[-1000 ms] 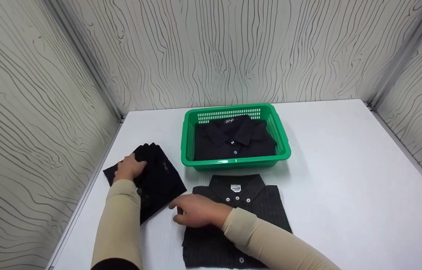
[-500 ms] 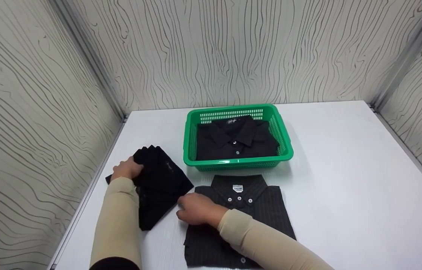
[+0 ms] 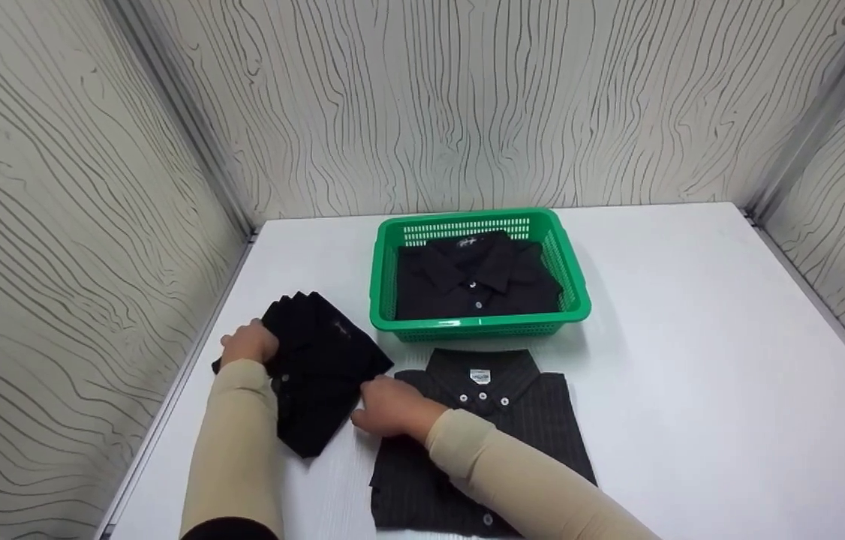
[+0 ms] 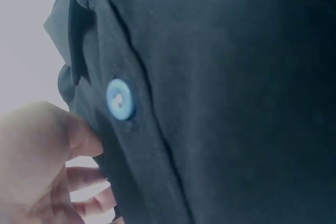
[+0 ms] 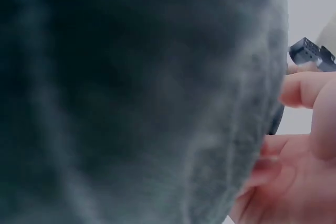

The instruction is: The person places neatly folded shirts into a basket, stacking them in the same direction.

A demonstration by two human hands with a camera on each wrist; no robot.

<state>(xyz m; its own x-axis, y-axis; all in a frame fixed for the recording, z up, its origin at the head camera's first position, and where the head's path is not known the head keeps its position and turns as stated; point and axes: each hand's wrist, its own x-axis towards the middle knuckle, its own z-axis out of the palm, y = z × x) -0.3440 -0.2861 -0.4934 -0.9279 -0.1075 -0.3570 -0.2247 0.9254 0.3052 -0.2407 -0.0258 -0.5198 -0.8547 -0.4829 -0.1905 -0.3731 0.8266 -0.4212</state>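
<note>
A folded black shirt (image 3: 317, 360) lies turned at an angle on the left of the table. My left hand (image 3: 248, 342) grips its left edge; in the left wrist view the thumb (image 4: 84, 137) presses on the cloth beside a blue-looking button (image 4: 121, 99), and the other fingers reach the edge. At the shirt's right edge, my right hand (image 3: 396, 405) pinches the cloth, its fingertips partly hidden. Under the right forearm lies a folded dark striped shirt (image 3: 535, 427) with white collar buttons. Dark cloth fills much of the right wrist view, beside the right hand's fingers (image 5: 302, 90).
A green plastic basket (image 3: 479, 326) stands behind the striped shirt, holding a folded dark navy shirt (image 3: 497, 300). The white table (image 3: 693, 360) extends to the right. Patterned panels (image 3: 505, 105) enclose its back and sides.
The black shirt has turned counterclockwise and shifted slightly right under the hands. The right hand has moved a little up to its right edge. The basket and striped shirt stay put.
</note>
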